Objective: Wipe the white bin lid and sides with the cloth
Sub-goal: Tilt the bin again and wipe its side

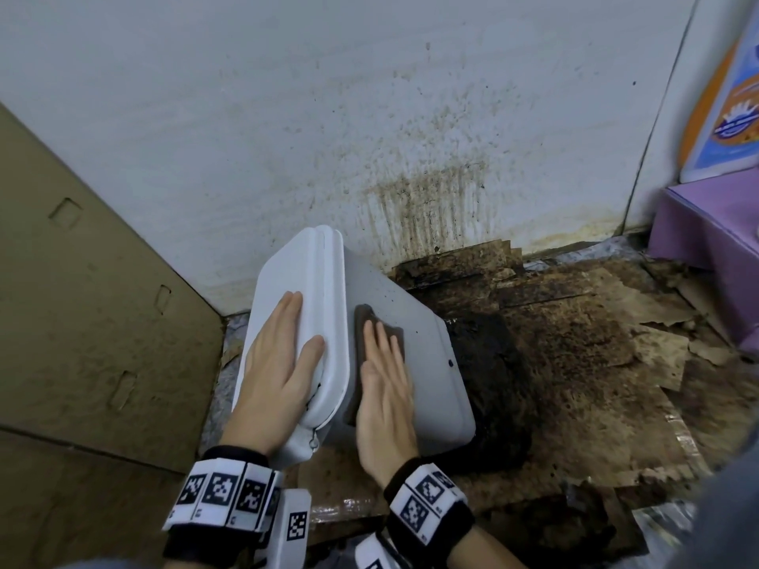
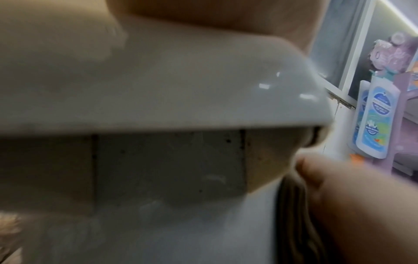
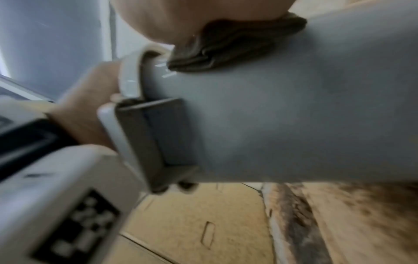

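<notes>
L hand (image 1: pixel 279 363) on lid (image 1: pixel 312 281), cloth (image 1: pixel 369 322) rt

Tilted white plastic bin (image 1: pixel 394 322) as landmark: stained white wall (image 1: pixel 287 117) close behind its lid end, brown cardboard panel (image 1: pixel 82 301) just left, narrow gap btwn. Purple stand (image 1: pixel 706 240) well right; open soiled cardboard floor (image 1: pixel 575 363) btwn them.

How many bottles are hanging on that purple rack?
2: one blue-and-white bottle at the front of the purple rack, a second bottle right behind it, mostly covered. More may be hidden.
</notes>
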{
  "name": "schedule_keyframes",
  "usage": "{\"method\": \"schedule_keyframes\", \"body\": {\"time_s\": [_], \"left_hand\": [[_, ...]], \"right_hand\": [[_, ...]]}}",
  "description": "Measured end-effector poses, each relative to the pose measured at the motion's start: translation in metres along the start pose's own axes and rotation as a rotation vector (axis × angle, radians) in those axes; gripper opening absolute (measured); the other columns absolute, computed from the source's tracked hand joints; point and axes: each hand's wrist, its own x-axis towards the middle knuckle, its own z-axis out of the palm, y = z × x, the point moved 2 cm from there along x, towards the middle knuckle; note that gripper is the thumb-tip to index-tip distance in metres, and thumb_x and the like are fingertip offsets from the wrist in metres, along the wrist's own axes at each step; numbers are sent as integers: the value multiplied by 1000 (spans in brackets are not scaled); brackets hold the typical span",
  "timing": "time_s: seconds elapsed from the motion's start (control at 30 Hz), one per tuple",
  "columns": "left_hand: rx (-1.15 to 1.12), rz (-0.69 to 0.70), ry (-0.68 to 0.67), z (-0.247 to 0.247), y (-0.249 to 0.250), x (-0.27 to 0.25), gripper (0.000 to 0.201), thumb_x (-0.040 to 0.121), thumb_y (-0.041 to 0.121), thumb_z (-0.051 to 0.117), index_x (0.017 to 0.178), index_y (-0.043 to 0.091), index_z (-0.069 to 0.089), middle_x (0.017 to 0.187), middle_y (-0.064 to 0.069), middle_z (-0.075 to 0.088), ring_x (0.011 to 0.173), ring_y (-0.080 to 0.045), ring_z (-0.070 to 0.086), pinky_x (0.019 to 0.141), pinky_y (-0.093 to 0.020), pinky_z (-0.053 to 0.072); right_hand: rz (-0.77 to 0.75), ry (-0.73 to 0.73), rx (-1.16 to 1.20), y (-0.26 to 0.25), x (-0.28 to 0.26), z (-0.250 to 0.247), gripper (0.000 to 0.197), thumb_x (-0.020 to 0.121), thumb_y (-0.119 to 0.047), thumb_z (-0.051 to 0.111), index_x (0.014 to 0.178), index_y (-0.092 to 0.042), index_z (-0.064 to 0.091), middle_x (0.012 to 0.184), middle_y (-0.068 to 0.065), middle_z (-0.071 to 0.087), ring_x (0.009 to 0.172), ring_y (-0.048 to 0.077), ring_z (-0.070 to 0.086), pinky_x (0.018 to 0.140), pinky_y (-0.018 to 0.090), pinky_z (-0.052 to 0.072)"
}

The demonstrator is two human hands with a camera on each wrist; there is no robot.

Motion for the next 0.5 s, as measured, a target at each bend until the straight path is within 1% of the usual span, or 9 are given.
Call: {"method": "schedule_keyframes", "body": {"time_s": [0.1,0.17,0.23,0.3,0.37,0.5], "left_hand": [[3,6,-4,0,0,2,67,95,53,31,158,35,14,164,20,13,148,7,8,120,-20,5],[-4,-4,-11,0,-2,1,68,95,54,31,158,35,14,163,23,13,147,9,7,119,-18,5],[-14,-11,-7,-2,-5,1,68,95,53,31,159,34,14,163,24,13,147,10,8,119,-19,6],[-25,-14,0,-4,-8,2,66,98,53,32,159,35,14,164,23,13,148,10,8,121,-23,7],[-32,-21,-3,-5,-9,1,62,103,53,33,159,35,14,164,24,13,148,10,8,122,-25,8],[-40,-25,-18,-6,-5,0,64,100,49,34,158,37,14,163,26,12,146,15,6,120,-21,7]], "right_hand": [[-70,-105,16,-16,8,-3,55,103,-41,3,157,-39,1,167,-21,-3,150,-6,-13,124,25,-6],[-86,-190,25,-14,15,-10,54,104,-37,6,157,-40,-1,166,-23,-6,150,-7,-14,124,24,-6],[-110,-306,33,-10,27,-17,53,106,-35,7,157,-39,-4,166,-20,-11,150,-5,-16,123,23,-7],[-136,-406,3,-4,42,-20,51,110,-30,11,158,-34,-8,166,-14,-17,151,-1,-20,123,24,-8],[-148,-450,-54,4,61,-18,53,111,-27,14,158,-29,-11,166,-11,-22,150,3,-24,124,26,-10],[-136,-507,-143,10,99,-21,55,112,-30,15,158,-22,-14,165,-7,-25,150,10,-26,123,28,-13]]}}
